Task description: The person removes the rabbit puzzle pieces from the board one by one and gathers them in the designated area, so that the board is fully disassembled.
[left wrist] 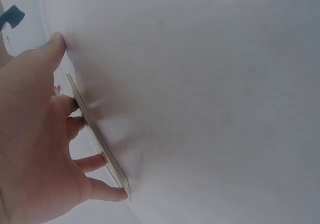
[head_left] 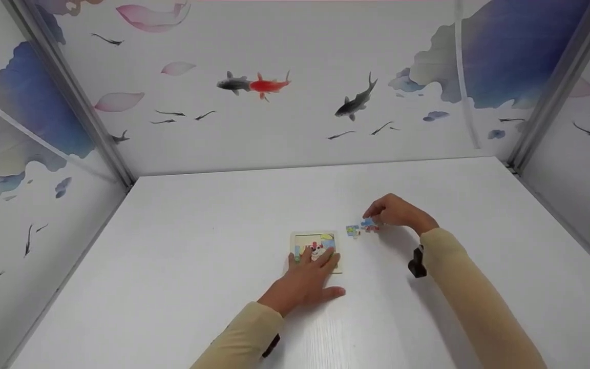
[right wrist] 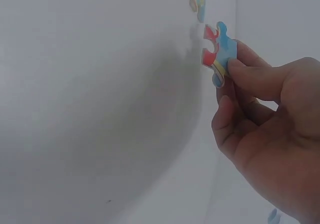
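Observation:
My left hand (head_left: 302,284) rests with spread fingers on a small square puzzle board (head_left: 293,241) lying on the table. Its light wooden rim frames a partly filled cartoon animal picture, some of it hidden under the fingers. From the left wrist view, the fingertips meet the thin board (left wrist: 102,140) while the thumb stands apart from it. Right of the board, my right hand (head_left: 397,210) pinches a jigsaw piece (right wrist: 226,54) between thumb and fingers. That piece is light blue with red and yellow parts. Just left of it lies another colourful jigsaw piece (head_left: 352,230).
The white table (head_left: 197,287) is enclosed by white panels (head_left: 295,133) printed with fish, petals and blue leaves. Metal posts (head_left: 77,97) stand at the back corners. A dark wrist device (head_left: 417,262) sits under the right sleeve.

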The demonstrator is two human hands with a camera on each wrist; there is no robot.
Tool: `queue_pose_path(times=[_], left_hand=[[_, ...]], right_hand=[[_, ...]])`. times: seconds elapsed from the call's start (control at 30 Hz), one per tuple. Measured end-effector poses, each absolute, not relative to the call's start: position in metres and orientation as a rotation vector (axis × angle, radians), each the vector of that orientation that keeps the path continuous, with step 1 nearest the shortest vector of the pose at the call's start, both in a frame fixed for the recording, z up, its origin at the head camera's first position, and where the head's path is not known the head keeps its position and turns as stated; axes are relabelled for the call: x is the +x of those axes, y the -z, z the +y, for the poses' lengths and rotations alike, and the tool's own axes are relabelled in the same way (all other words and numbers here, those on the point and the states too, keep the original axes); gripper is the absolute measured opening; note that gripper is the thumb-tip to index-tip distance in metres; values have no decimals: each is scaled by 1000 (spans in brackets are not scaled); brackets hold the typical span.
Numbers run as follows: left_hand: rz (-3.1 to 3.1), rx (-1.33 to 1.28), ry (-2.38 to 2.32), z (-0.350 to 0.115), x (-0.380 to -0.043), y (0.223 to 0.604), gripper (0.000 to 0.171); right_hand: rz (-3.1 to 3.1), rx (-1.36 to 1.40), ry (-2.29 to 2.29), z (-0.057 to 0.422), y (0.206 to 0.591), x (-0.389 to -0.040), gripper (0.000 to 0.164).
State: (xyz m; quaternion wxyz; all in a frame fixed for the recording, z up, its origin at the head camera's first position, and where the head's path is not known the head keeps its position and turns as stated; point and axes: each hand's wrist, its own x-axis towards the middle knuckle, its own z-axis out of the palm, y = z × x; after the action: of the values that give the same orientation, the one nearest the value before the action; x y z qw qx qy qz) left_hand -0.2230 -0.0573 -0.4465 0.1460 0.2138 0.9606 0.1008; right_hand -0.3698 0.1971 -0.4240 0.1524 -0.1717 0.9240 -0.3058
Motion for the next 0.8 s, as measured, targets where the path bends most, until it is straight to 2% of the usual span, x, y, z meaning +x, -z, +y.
queue_pose_path(times=[0.2,0.8], left_hand=[[2716,647,-362,-63,-225,446,79],[2650,668,-305,-70,-231,442,80]], right_hand=[[2634,-457,870,200,433,-366,27],[2639,-381,860,194,439,-366,26]])
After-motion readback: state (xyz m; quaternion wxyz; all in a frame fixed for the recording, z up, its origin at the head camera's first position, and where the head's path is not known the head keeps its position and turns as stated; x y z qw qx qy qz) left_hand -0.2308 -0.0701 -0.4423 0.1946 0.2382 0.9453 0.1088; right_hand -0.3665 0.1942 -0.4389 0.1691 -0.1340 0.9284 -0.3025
